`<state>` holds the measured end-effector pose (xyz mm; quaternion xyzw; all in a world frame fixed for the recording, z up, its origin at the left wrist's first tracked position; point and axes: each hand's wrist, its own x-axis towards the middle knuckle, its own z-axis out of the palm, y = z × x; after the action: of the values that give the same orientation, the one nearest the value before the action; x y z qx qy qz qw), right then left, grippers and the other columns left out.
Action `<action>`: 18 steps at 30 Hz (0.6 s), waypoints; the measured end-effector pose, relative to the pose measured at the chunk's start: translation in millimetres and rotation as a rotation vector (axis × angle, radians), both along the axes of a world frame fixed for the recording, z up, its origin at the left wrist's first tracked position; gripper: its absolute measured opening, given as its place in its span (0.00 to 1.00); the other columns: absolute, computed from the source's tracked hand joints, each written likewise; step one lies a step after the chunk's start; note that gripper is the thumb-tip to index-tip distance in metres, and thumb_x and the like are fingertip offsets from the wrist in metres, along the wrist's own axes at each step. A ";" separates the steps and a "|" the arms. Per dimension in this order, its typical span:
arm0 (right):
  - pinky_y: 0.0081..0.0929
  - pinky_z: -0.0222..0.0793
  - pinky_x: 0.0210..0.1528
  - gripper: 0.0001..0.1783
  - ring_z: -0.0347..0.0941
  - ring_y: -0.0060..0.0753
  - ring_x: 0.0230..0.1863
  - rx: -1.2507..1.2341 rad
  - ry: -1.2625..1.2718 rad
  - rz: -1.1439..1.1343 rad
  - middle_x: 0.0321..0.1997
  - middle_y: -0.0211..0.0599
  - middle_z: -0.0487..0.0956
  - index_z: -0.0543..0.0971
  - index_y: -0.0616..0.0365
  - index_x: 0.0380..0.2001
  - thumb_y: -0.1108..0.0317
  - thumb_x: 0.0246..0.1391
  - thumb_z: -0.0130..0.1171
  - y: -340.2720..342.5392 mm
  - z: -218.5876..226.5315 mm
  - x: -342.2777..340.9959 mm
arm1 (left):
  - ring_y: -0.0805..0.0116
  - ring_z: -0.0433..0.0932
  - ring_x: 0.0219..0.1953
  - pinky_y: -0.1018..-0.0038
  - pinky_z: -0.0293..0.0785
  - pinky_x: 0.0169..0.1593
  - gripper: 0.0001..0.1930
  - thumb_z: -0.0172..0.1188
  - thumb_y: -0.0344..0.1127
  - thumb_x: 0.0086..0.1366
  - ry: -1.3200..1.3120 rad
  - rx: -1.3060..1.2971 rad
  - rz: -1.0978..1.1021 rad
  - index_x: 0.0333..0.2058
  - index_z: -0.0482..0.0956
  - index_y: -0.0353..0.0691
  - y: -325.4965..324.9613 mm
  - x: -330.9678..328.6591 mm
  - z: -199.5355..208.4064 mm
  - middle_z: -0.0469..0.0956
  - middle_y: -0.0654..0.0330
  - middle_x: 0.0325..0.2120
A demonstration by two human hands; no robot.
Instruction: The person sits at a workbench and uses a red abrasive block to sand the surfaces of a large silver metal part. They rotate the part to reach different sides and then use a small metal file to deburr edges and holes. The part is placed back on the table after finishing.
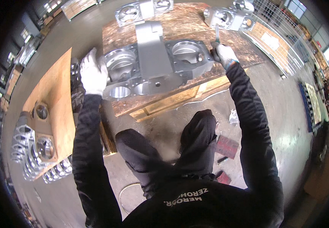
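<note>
A large silver metal casting (pixel 155 57) with two big round bores and a raised middle block lies on a worn wooden table. My left hand (pixel 94 74), in a white glove, is at the casting's left end. Its fingers are stretched out and the thumb is apart, next to the left bore. At the casting's right end, my gloved right hand (pixel 225 55) is closed around a slim hand tool (pixel 217 35) with a pale, narrow part pointing up and away. The tool's exact kind is unclear, and its lower part is hidden in the glove.
Two similar castings, one far left (pixel 141 12) and one far right (pixel 229 18), stand on the wooden tabletop (pixel 187 28). More metal parts (pixel 39 140) lie around a plywood sheet (pixel 54 95) at left. Red blocks (pixel 227 147) lie on the floor near my legs. A wire-mesh cage (pixel 282 41) stands at right.
</note>
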<state>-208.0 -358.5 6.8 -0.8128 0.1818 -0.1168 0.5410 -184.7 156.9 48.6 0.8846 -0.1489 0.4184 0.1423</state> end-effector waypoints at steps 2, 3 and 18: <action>0.21 0.76 0.33 0.10 0.79 0.21 0.34 0.307 -0.185 -0.105 0.37 0.28 0.82 0.79 0.54 0.46 0.63 0.64 0.62 14.1 15.4 -53.1 | 0.43 0.80 0.49 0.54 0.74 0.56 0.17 0.57 0.41 0.70 -0.001 -0.030 -0.238 0.52 0.77 0.36 -27.8 -43.5 9.7 0.81 0.43 0.46; 0.20 0.76 0.34 0.17 0.77 0.19 0.34 0.393 -0.253 -0.056 0.39 0.28 0.81 0.77 0.56 0.56 0.64 0.67 0.61 30.9 27.5 -82.9 | 0.43 0.81 0.45 0.55 0.76 0.54 0.16 0.57 0.40 0.70 0.027 -0.036 -0.276 0.49 0.79 0.36 -34.2 -62.5 9.9 0.82 0.44 0.42; 0.19 0.74 0.45 0.19 0.74 0.15 0.39 -0.192 -0.263 0.251 0.46 0.25 0.84 0.79 0.60 0.61 0.75 0.70 0.55 -16.6 -29.2 -184.1 | 0.49 0.78 0.21 0.57 0.73 0.28 0.10 0.56 0.36 0.64 -0.275 0.154 -0.219 0.32 0.84 0.40 -44.9 -39.1 -53.7 0.77 0.53 0.18</action>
<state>-392.1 -375.0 -22.3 -0.8547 -0.0049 -0.1704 0.4904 -223.8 112.0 -5.1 0.8059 -0.2937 0.5048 0.0972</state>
